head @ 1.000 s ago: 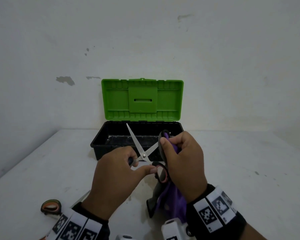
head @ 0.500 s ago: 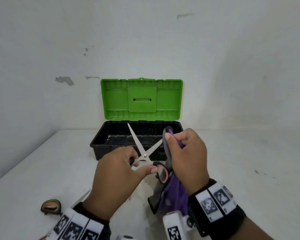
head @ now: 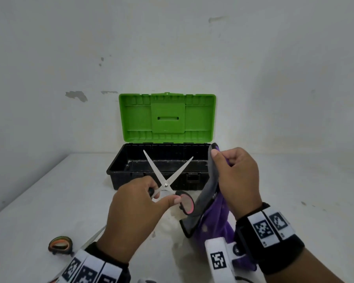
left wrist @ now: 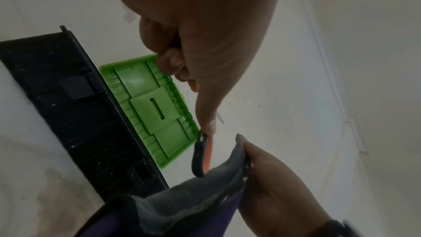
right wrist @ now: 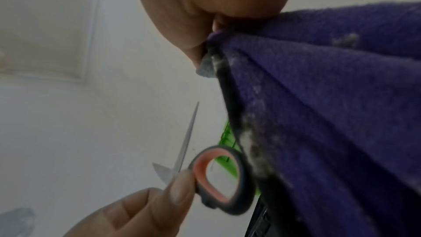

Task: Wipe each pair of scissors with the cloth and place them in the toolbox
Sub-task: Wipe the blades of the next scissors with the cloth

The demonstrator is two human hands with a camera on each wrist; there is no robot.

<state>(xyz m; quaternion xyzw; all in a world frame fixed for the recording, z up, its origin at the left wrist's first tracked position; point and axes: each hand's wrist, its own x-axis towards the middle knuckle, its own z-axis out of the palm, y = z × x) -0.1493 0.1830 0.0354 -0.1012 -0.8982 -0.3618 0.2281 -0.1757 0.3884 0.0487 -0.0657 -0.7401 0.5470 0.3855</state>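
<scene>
My left hand (head: 143, 203) grips a pair of scissors (head: 165, 181) by the handles, blades spread in a V in front of the toolbox. One grey and pink handle loop (right wrist: 222, 179) sticks out past the thumb. My right hand (head: 235, 178) pinches the purple and grey cloth (head: 211, 213) at its top edge, just right of the scissors and apart from the blades; the cloth (right wrist: 330, 114) hangs down to the table. The black toolbox (head: 119, 166) stands with its green lid (head: 167, 117) up, and I see nothing inside.
A second pair of scissors lies on the table at the lower left, with its grey and orange handle (head: 60, 245) showing and the blade partly behind my left wrist. The white table (head: 294, 190) meets white walls behind and to the left.
My right hand has pulled the cloth off the right blade, up and to the right. The scissor blades now stand wider apart. The left hand has barely moved.
</scene>
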